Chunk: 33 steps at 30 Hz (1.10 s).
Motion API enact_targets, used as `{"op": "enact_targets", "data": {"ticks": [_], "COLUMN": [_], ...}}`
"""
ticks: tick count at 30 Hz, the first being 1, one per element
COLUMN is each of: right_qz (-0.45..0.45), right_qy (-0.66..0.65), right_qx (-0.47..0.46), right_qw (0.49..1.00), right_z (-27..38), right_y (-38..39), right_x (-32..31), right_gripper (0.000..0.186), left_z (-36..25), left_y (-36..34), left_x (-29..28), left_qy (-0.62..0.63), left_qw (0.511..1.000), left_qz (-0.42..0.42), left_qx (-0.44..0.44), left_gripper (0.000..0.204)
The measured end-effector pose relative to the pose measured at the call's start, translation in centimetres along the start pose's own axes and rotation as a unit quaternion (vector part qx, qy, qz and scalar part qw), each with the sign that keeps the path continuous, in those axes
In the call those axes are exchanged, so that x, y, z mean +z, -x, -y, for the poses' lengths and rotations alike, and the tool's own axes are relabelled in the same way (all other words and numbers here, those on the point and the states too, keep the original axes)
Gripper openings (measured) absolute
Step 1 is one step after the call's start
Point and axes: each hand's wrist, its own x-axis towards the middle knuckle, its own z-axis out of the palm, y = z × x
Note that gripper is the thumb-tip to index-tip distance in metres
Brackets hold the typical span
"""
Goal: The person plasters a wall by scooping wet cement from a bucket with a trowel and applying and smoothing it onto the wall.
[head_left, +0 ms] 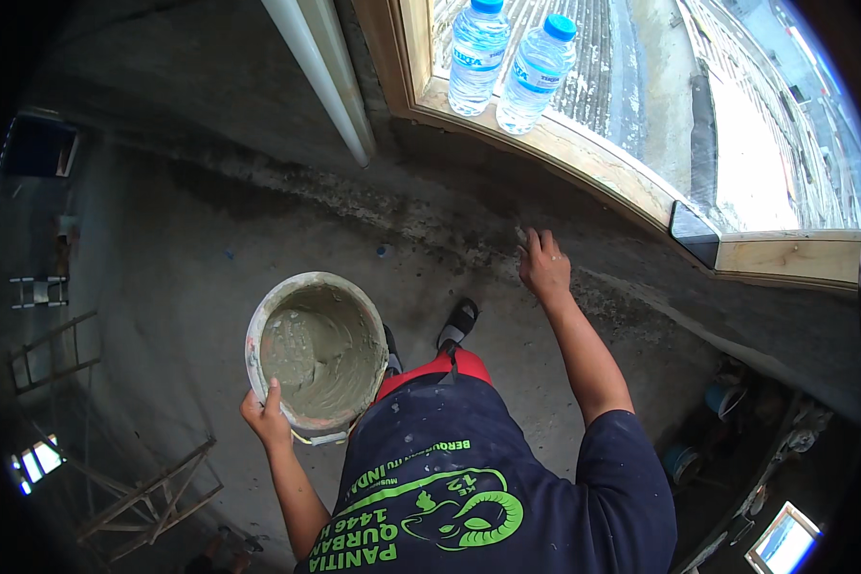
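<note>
My left hand (266, 413) grips the lower-left rim of a pale bucket (252, 349), thumb over the edge. Grey-green paste (325, 340) lines the bucket, with a thicker smeared layer in the bottom. My right hand (545, 260) is out at the right, in front of the rough wall below a wooden window frame (631, 196), fingers curled round a small greyish item that I cannot make out. Whether it touches the wall is unclear.
Two water bottles (531, 81) stand on the sill, a dark flat device (694, 232) further right. A white pipe (316, 72) runs along the wall. Wooden scaffold frames (148, 493) stand at left, buckets (725, 400) at right. My sandalled foot (457, 323) rests on the concrete floor (191, 249).
</note>
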Motion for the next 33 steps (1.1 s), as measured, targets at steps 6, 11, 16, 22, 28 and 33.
{"op": "enact_targets", "data": {"ticks": [6,11,16,22,28,33], "right_qz": [-0.042,0.06,-0.09,0.03,-0.068,-0.113], "right_qy": [0.04,0.104,-0.051,0.074,-0.001,-0.011], "right_qx": [0.039,0.037,0.008,0.026,-0.001,0.028], "right_qw": [0.998,0.992,0.995,0.996,0.998,0.993], "right_z": [-2.2,-5.1,-1.9,-2.7,-0.5,-0.8], "right_y": [-1.3,1.2,0.6,-1.7,-0.7,-1.9], "right_x": [-0.2,3.8,-1.3,1.7,0.0,-0.2], "right_gripper": [0.043,0.045,0.045,0.044,0.043,0.043], "left_z": [0.7,1.5,2.3,2.5,2.0,3.2], "left_y": [-0.2,0.3,0.2,-0.2,0.8,0.5], "left_x": [-0.1,-1.2,-2.0,-1.8,-2.5,-3.3], "left_qy": [-0.019,-0.042,-0.052,-0.04,-0.023,-0.043], "left_qw": [1.0,0.999,0.998,0.999,1.0,0.999], "left_qz": [-0.002,-0.011,-0.025,-0.004,-0.019,0.012], "left_qx": [-0.001,0.005,0.009,0.012,0.005,-0.017], "left_gripper": [0.016,0.017,0.018,0.018,0.018,0.016]}}
